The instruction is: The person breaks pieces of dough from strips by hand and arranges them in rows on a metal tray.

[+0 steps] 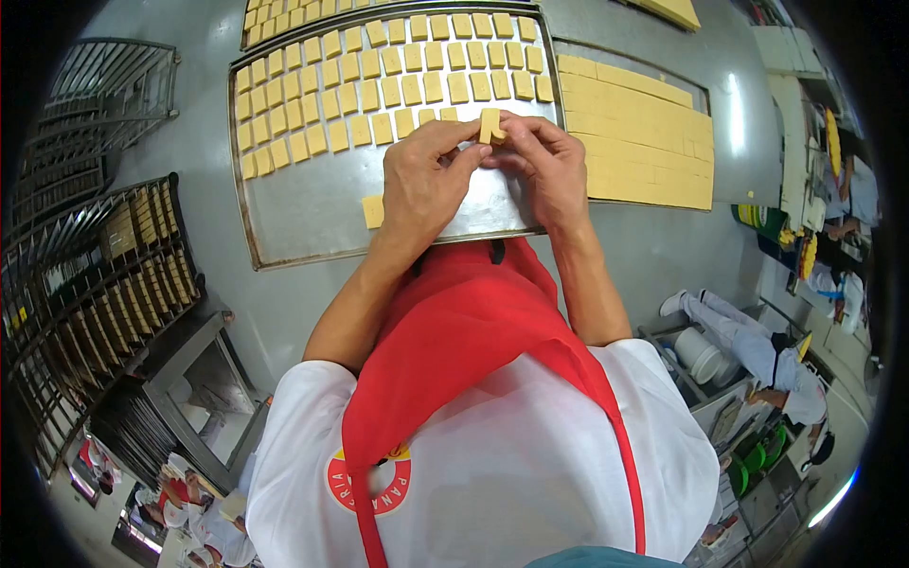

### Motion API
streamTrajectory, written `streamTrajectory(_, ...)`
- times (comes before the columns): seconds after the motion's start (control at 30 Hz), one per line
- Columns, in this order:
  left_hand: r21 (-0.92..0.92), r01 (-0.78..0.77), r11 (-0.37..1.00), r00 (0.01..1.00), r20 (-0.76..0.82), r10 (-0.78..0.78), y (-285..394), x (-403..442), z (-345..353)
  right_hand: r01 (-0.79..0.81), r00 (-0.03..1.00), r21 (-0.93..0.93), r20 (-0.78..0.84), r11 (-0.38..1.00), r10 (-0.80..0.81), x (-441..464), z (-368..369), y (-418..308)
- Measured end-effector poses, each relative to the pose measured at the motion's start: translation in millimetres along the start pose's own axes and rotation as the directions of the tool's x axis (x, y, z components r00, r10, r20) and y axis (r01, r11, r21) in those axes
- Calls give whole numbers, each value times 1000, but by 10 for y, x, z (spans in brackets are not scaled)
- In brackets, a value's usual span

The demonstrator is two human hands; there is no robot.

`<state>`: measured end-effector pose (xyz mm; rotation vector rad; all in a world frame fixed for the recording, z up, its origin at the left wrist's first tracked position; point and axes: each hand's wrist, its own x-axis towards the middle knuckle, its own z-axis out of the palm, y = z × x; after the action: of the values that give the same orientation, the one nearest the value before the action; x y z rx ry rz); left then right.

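Observation:
Rows of small yellow dough rectangles [390,92] lie on a metal tray [312,222]. Over the tray's right part, my left hand [423,180] and my right hand [549,170] meet, with fingertips pinched on a yellow dough piece [490,125] held up between them. The fingers of both hands are closed. A single dough piece [373,211] lies beside my left wrist, apart from the rows. My hands partly hide the lowest row.
Right of the tray lies a large cut dough slab [644,142]. Tray racks [114,284] stand at the left. Co-workers [748,341] are at the lower right, others [204,511] at the lower left. A second tray [254,36] borders the top.

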<state>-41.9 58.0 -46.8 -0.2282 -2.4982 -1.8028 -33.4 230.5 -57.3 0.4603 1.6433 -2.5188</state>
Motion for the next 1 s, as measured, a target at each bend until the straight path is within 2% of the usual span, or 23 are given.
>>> streamTrajectory(0.03, 0, 0, 1000, 1000, 0, 0, 1, 3, -1, -92, 996, 101, -2, 991, 93, 0, 4, -31)
streamTrajectory(0.07, 45, -23, 999, 1000, 15, 23, 7, 7, -5, -92, 996, 101, -2, 991, 93, 15, -39, -13)
streamTrajectory(0.13, 89, -49, 995, 998, 30, 46, 12, 7, -1, -106, 988, 189, 127, 976, 83, 42, -118, 30)
streamTrajectory(0.17, -18, 109, 994, 993, 53, -108, 7, 1, 1, -106, 988, 189, 128, 976, 83, 35, -128, 51)
streamTrajectory(0.2, -120, 265, 957, 962, 92, -255, -1, -3, 3, -42, 994, 140, 104, 989, 27, 18, -98, 52)
streamTrajectory(0.23, -120, 266, 957, 962, 91, -256, -24, 6, -2, 22, 996, 88, 82, 996, -29, 8, -76, 55)
streamTrajectory(0.3, -358, 391, 848, 920, 174, -351, -74, 48, -12, 45, 991, 73, 126, 996, -53, 23, -116, 84)
streamTrajectory(0.4, -366, 414, 833, 909, 206, -362, -77, 50, -35, 118, 973, 20, 197, 993, -119, 51, -209, 130)
streamTrajectory(0.43, -366, 414, 833, 909, 206, -361, -88, 45, -39, 167, 960, -13, 230, 986, -159, 62, -228, 136)
streamTrajectory(0.57, -321, 412, 853, 908, 225, -354, -59, 35, -68, 189, 955, -70, 247, 979, -167, 53, -226, 84)
streamTrajectory(0.67, -308, 385, 870, 919, 209, -333, -70, 45, -60, 124, 981, -25, 150, 992, -119, 22, -169, 80)
streamTrajectory(0.73, -301, 364, 881, 928, 200, -315, -102, 47, -40, 201, 978, -170, 85, 965, -189, 19, -163, 120)
streamTrajectory(0.77, -254, 361, 898, 930, 177, -323, -118, 44, -24, 202, 978, -170, 83, 965, -190, 9, -150, 122)
streamTrajectory(0.83, -205, 357, 911, 931, 154, -330, -119, 28, 26, 213, 977, -308, 66, 927, -203, -53, -59, 82)
streamTrajectory(0.9, -132, 227, 965, 974, 4, -228, -88, -3, 97, 235, 972, -315, 71, 920, -224, -89, -9, 76)
streamTrajectory(0.97, -113, 202, 973, 979, 1, -203, -64, -6, 107, 293, 955, -452, 89, 843, -284, -55, -71, 139)
streamTrajectory(1.0, -94, 177, 980, 984, -4, -178, -52, -6, 109, 292, 955, -451, 88, 843, -284, -58, -61, 125)
